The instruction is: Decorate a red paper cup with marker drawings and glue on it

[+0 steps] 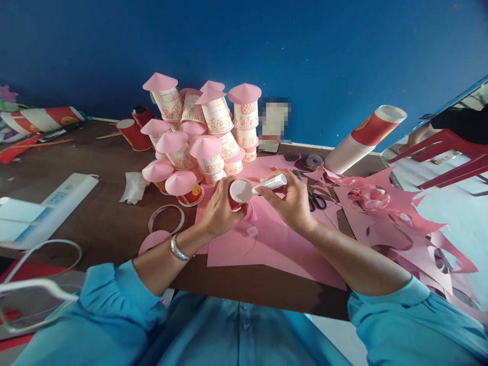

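My left hand (220, 209) is wrapped round a red paper cup (241, 191), its pale round end turned up toward me. In my right hand (293, 204) is a white glue tube (276, 182), held slanted with its narrow tip at the cup's right rim. Pink paper sheets (232, 249) lie beneath both hands. Just beyond my left hand stand several stacked paper cups with drawn flowers and pink cone roofs (206, 147). Black-handled scissors (317, 202) lie to the right of my right hand, partly over pink paper.
A tape roll (166, 207) and a pink paper disc (154, 241) lie left of my left arm. A white power strip (57, 208) is farther left. Cut pink scraps (396, 218) spread rightward over the table edge. A tall cup stack (366, 137) leans near the blue wall (324, 61).
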{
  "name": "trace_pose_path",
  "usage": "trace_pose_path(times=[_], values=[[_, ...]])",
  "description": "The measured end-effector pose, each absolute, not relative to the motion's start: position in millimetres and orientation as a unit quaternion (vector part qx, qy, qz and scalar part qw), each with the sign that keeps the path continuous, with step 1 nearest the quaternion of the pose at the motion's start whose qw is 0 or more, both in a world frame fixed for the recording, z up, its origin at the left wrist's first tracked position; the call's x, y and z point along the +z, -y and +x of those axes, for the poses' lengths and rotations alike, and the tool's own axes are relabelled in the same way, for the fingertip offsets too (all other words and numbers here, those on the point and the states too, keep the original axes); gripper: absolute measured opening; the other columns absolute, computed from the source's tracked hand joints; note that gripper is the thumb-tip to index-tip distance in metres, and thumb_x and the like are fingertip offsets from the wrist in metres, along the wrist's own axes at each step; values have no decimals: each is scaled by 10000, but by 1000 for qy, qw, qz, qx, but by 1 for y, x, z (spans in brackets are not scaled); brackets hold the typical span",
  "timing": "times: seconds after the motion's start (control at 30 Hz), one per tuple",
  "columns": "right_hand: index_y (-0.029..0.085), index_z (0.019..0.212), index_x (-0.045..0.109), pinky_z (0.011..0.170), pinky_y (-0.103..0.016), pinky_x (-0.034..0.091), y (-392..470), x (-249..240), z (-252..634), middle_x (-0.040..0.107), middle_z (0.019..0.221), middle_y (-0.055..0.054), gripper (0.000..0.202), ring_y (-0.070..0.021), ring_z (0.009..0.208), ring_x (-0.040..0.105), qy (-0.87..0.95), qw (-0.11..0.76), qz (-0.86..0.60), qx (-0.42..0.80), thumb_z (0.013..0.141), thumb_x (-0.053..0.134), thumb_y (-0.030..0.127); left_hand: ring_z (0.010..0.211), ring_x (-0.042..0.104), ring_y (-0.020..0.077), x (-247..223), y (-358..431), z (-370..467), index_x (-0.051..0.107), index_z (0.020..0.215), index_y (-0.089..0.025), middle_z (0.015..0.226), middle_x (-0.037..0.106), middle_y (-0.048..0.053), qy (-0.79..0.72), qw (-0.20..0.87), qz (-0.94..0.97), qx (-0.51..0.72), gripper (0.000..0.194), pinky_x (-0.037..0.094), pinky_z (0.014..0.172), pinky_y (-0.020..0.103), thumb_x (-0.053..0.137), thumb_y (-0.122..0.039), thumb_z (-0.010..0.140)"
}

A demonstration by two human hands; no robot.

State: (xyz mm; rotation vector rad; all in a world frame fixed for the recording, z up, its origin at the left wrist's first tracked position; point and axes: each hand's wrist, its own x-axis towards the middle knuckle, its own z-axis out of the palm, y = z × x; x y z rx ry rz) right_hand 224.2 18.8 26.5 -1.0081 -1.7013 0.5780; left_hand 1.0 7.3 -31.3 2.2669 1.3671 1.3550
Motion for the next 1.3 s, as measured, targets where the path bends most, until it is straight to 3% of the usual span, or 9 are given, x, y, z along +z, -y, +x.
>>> trace_pose_path(times=[0.2,0.37,0.53,0.73,0.9,1.17,1.3], values=[[265,951,697,660,-298,653,-21,25,225,818,895,-12,327,-183,733,751,717,506,-422,228,1029,877,527,1270,774,332,-33,-9,-1,512,1493,-260,1403,752,125,-444,58,778,441,688,672,1060,504,813,-136,887],[258,939,690,643,-292,651,-26,23,227,824,892,-16,309,-179,722,747,702,514,-426,247,996,900,476,1287,760,354,-27,-9,0,584,1422,-277,1380,775,103,-468,57,769,432,740,651,1099,530,940,-134,790],[257,946,679,627,-300,657,-25,25,226,821,852,-14,392,-181,686,747,691,523,-424,264,1004,886,584,1233,786,330,-26,-7,0,589,1363,-275,1348,781,83,-470,70,765,435,691,663,1053,493,962,-156,793],[259,953,693,682,-311,682,-15,28,221,844,925,-43,494,-207,783,805,701,516,-413,269,1006,864,719,1134,813,291,-27,-6,0,541,1383,-281,1279,796,47,-487,84,759,424,714,679,924,421,929,-140,801],[262,925,689,673,-312,675,-20,26,223,849,903,-37,458,-201,742,797,707,514,-414,255,1014,867,674,1141,808,300,-25,-6,0,555,1334,-280,1251,795,43,-483,71,759,430,733,677,938,425,983,-136,756],[269,916,651,717,-352,703,-29,24,226,858,839,-45,629,-261,822,874,648,505,-435,370,905,893,850,1276,779,332,-31,-9,-2,543,1460,-284,1422,764,92,-475,93,753,446,810,664,1080,491,1009,-203,803],[265,934,656,701,-349,710,-30,24,226,858,832,-35,678,-237,758,860,627,507,-427,408,865,900,894,1239,775,324,-41,-12,-3,514,1483,-279,1378,748,92,-488,159,743,429,786,678,1038,496,975,-255,847]])
